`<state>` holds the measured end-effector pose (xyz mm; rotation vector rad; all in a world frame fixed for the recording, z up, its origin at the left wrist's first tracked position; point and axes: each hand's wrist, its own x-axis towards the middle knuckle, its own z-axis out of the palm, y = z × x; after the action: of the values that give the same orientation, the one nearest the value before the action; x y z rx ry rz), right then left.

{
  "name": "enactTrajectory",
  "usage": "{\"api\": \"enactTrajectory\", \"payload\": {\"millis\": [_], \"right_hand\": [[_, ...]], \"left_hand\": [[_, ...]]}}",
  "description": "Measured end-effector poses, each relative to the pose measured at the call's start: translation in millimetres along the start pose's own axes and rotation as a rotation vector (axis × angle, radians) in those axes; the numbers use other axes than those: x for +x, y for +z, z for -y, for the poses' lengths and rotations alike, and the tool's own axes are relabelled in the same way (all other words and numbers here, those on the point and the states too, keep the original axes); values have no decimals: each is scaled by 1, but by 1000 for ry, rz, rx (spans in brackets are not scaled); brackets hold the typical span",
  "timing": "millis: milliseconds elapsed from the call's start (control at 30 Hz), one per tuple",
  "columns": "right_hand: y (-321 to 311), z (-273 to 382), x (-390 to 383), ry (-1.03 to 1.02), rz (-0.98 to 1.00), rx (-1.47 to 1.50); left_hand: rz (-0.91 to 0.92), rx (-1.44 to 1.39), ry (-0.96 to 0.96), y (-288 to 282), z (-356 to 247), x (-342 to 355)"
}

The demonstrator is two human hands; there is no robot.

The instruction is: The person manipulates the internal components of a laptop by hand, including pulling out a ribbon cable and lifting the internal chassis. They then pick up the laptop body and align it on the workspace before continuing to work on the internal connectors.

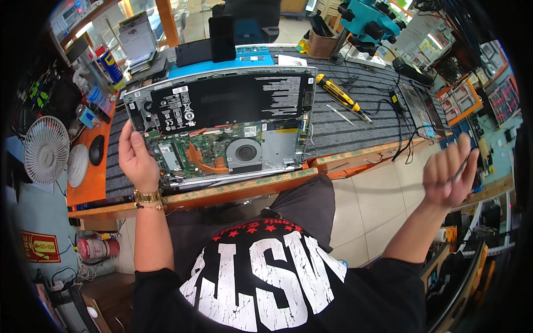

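An opened laptop base is tilted up at the bench's front edge, its inside facing me. A wide black battery fills its upper half. Below that are a green circuit board, copper heat pipes and a round fan. My left hand grips the laptop's left side, thumb in front and the fingers partly hidden behind the edge. Off to the right, away from the laptop, my raised right hand is closed around a thin, dark, rod-like thing, blurred, with a faint streak running leftward from it.
Right of the laptop, a yellow-and-black screwdriver and a thin pale stick lie on the striped grey mat. Black cables hang over the edge. A teal microscope stands behind; a white fan and black mouse sit left.
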<state>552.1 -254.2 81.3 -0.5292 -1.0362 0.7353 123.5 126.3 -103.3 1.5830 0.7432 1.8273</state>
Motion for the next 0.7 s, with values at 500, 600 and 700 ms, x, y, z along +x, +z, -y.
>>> {"api": "enactTrajectory", "payload": {"millis": [500, 600, 700], "right_hand": [[-47, 19, 109, -127, 232, 276], [-41, 36, 122, -178, 302, 271], [-37, 36, 117, -166, 336, 318]], "left_hand": [[33, 3, 13, 2, 1, 2], [45, -5, 7, 2, 5, 1], [48, -52, 13, 7, 3, 2]]}}
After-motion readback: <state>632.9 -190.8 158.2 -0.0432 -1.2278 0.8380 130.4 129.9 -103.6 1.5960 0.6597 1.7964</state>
